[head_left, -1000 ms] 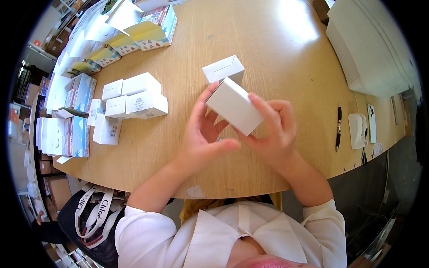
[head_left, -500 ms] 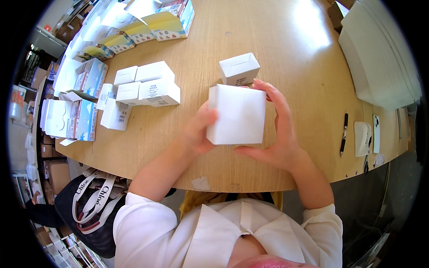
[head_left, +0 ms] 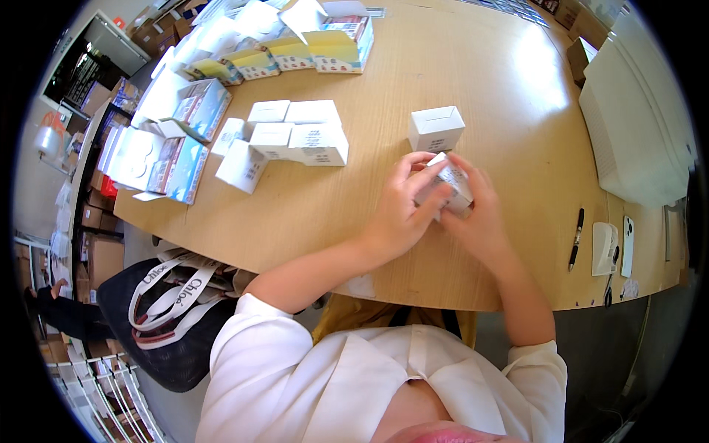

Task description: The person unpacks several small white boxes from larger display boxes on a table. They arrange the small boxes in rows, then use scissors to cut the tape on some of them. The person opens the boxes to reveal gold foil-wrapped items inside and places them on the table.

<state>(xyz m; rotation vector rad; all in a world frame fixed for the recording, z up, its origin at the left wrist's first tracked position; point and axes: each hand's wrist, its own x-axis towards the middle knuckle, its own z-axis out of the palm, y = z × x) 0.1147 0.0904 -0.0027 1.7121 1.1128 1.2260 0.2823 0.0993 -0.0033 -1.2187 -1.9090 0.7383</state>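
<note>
- My L hand (head_left: 406, 203) & R hand (head_left: 478, 210) both grip a sm. white box (head_left: 453, 177), tilted, print showing.
- It's just nearside of the standing box (head_left: 436, 133) on the table (head_left: 332, 214); can't tell if touching.
- Step in hand, prob.: handling it w/ fingertips.
- Next move prob. calls for steady 2-hand grip, clear of standing box.
- White box cluster (head_left: 316, 142): left of standing box.

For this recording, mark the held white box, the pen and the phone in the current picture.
Held white box (head_left: 456, 179): head view, on its printed side.
Pen (head_left: 577, 240): head view, on the middle of its barrel.
Phone (head_left: 628, 240): head view, on its white back.
</note>
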